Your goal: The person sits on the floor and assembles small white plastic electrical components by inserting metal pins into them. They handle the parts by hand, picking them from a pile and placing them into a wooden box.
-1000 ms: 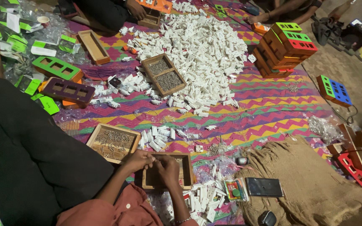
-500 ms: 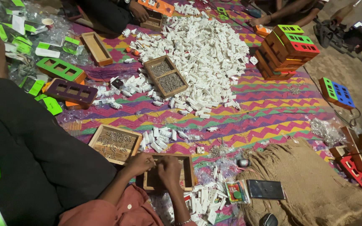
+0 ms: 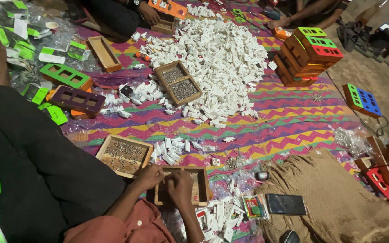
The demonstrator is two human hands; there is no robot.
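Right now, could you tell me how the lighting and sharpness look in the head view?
Head view: the white parts pile is brightly lit, near glare; the left edge and the dark trousers fall into shadow. Both hands, left hand and right hand, over the wooden frame are slightly soft; straight edges bow towards the corners.

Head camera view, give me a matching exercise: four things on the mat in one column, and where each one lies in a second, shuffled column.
Things:
1. heap of white plastic parts
2. dark phone
3. stack of coloured frames
4. wooden frame

Places:
A. on the burlap cloth
B. under the left hand and right hand
C. middle of the striped mat, around a two-compartment tray of small metal parts
D. right of the white heap, near the mat's far edge

Pairs: 1-C, 2-A, 3-D, 4-B
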